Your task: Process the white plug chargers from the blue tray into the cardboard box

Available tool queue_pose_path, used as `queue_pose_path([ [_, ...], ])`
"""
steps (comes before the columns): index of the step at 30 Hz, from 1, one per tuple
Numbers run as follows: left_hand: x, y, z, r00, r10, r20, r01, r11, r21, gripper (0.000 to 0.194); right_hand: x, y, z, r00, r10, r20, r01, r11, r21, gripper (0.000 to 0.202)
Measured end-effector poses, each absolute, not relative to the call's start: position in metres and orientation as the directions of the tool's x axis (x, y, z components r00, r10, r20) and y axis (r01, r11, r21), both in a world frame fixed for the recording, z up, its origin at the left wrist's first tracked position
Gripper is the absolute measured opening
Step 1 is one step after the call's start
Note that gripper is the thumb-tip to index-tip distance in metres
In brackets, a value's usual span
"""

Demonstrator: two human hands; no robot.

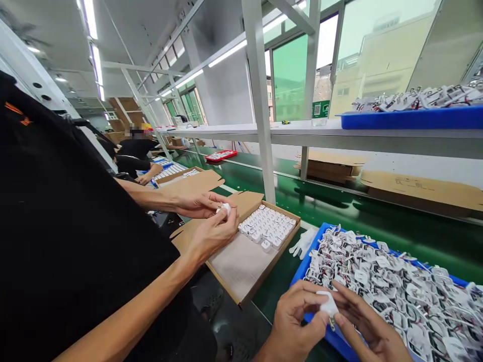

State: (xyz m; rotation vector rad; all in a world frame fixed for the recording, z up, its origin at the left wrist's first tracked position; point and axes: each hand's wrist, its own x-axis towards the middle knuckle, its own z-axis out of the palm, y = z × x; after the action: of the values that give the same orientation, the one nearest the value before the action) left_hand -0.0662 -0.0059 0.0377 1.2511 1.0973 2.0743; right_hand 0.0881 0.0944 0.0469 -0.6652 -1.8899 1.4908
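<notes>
Low on the right, my left hand (300, 314) pinches a small white plastic housing (327, 303) between thumb and fingers. A small brass-coloured metal piece (332, 323) sticks out of its lower end. My right hand (372, 324) closes on the same housing from the other side, its thumb at the metal piece. Just beyond both hands stands a blue tray (298, 275), heaped with white parts (381, 274) that have dark and red wires. The right hand covers part of the tray's near side.
At my left a co-worker's hands (215, 221) hold a similar white piece over a cardboard box (241, 274) with rows of white housings (267, 225). White gloves (304, 244) lie by the tray on the green belt (320, 201). A shelf (294, 129) above carries a bottle (321, 98) and another blue tray (411, 118).
</notes>
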Motion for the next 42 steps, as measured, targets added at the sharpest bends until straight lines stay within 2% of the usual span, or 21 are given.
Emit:
queue_pose_path([
  [4, -0.068, -0.009, 0.041, -0.498, 0.779, 0.380, -0.107, -0.490, 0.865, 0.017, 0.083, 0.094, 0.041, -0.680, 0.717, 0.153, 0.026, 0.232, -0.972, 0.051],
  [7, -0.071, -0.011, 0.045, -0.512, 0.834, 0.204, -0.244, -0.369, 0.897, 0.022, 0.080, 0.090, 0.037, -0.670, 0.734, 0.109, 0.033, 0.177, -0.984, 0.052],
  [11, -0.079, -0.010, 0.054, -0.515, 0.854, -0.073, -0.556, -0.268, 0.787, 0.034, 0.079, 0.084, 0.041, -0.651, 0.757, 0.057, 0.056, 0.123, -0.991, 0.053],
  [14, -0.087, -0.008, 0.059, -0.521, 0.838, -0.164, -0.650, -0.264, 0.713, 0.038, 0.078, 0.082, 0.045, -0.637, 0.769, 0.054, 0.088, 0.142, -0.986, 0.049],
  [18, -0.089, -0.007, 0.061, -0.525, 0.833, -0.176, -0.670, -0.277, 0.688, 0.035, 0.079, 0.084, 0.041, -0.631, 0.772, 0.071, 0.096, 0.169, -0.981, 0.048],
  [25, -0.084, -0.010, 0.064, -0.478, 0.865, -0.154, -0.641, -0.223, 0.735, 0.027, 0.084, 0.090, 0.032, -0.648, 0.760, 0.059, 0.117, 0.176, -0.977, 0.046],
  [29, -0.082, -0.011, 0.065, -0.456, 0.879, -0.141, -0.630, -0.206, 0.749, 0.030, 0.088, 0.093, 0.039, -0.669, 0.742, 0.050, 0.157, 0.206, -0.966, 0.044],
  [35, -0.082, -0.008, 0.056, -0.447, 0.886, -0.122, -0.647, -0.226, 0.728, 0.042, 0.091, 0.094, 0.046, -0.656, 0.746, 0.111, 0.148, 0.272, -0.951, 0.043],
  [42, -0.083, -0.009, 0.050, -0.437, 0.896, -0.083, -0.628, -0.238, 0.741, 0.043, 0.090, 0.092, 0.045, -0.656, 0.746, 0.115, 0.138, 0.269, -0.953, 0.044],
])
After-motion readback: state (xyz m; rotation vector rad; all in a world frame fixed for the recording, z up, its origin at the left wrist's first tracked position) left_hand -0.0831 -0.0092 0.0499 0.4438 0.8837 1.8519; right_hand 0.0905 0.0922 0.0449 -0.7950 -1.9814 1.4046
